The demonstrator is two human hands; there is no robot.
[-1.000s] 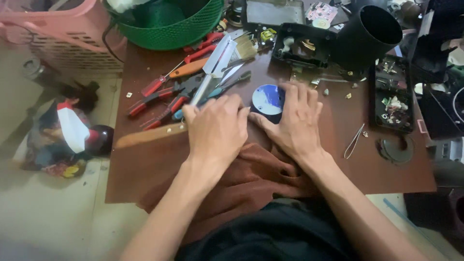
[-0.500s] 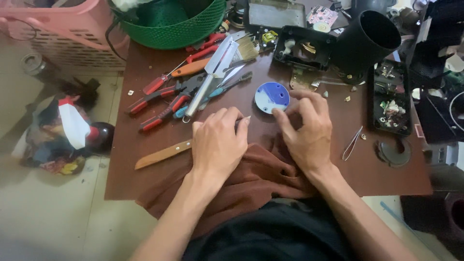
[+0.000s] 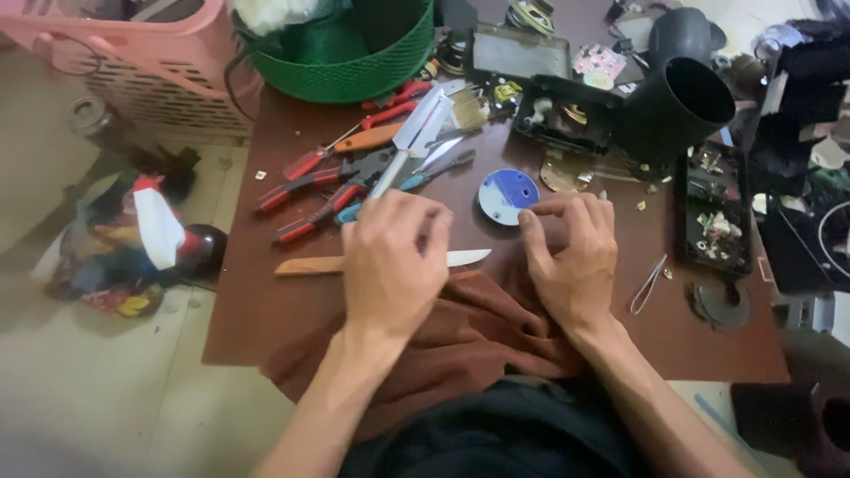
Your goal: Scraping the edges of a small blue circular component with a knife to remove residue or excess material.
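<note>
Knife [image 3: 381, 262] with a wooden handle lies flat across the middle of the brown table [image 3: 266, 319], handle toward the left edge, blade tip poking out to the right from under the left hand [image 3: 390, 265]. That hand rests palm-down over the knife's middle with fingers curled; whether it actually grips the knife cannot be told from above. The right hand [image 3: 571, 257] sits just beside it, fingertips pinched narrowly together near a round blue disc [image 3: 507, 196], perhaps on some tiny part too small to make out. A reddish-brown cloth [image 3: 460, 336] bunches at the near edge under both wrists. Red-handled pliers [image 3: 310, 190] and other tools lie toward the far left corner; tweezers [image 3: 649, 283] rest near the right edge, a black tube [image 3: 673, 111] beyond.

By my reading, the step in hand is fine fingertip work beside the disc, with the knife kept ready. A next move would call for a steady pinch and a careful lift of the blade.
</note>
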